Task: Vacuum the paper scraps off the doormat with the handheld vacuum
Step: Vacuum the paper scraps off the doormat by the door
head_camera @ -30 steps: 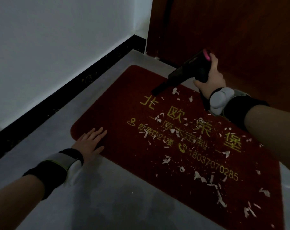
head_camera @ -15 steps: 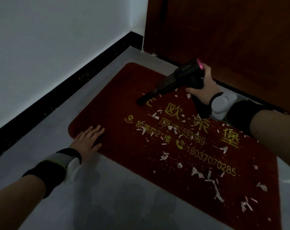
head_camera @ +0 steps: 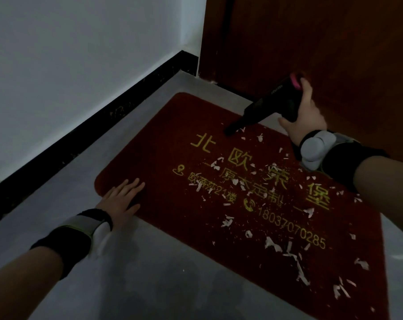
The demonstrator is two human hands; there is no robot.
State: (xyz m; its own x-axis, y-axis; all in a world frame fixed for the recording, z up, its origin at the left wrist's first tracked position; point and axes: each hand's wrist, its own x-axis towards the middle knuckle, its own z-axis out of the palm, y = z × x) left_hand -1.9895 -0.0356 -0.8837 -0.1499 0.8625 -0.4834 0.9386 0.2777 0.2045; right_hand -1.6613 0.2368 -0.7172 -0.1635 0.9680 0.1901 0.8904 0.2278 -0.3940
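Fingers of the right hand (head_camera: 307,118) are curled round the grip of the handheld vacuum (head_camera: 272,102), a dark body with a pink cap at its rear, and its narrow nozzle slants down to the far edge of the doormat (head_camera: 154,139), the tip at or just above the pile beside the uppermost paper scraps (head_camera: 274,244); the dim light makes it hard to say whether the tip truly touches. The left hand (head_camera: 122,198) lies flat with straight, spread fingers on the near left corner of the mat, holding nothing, apparently pinning the mat to the grey floor (head_camera: 149,273). As for progress, the job looks barely begun: the left third of the red mat shows no scraps, but white shreds are strewn across the gold lettering and lie thickest toward the near right corner, well apart from the nozzle. Nearly all of that is left to collect. The right forearm reaches in from the right, wrist bent so the vacuum points down and leftward, close to the brown door (head_camera: 311,42); the left arm stretches forward from the lower left, beside the black skirting (head_camera: 80,139).
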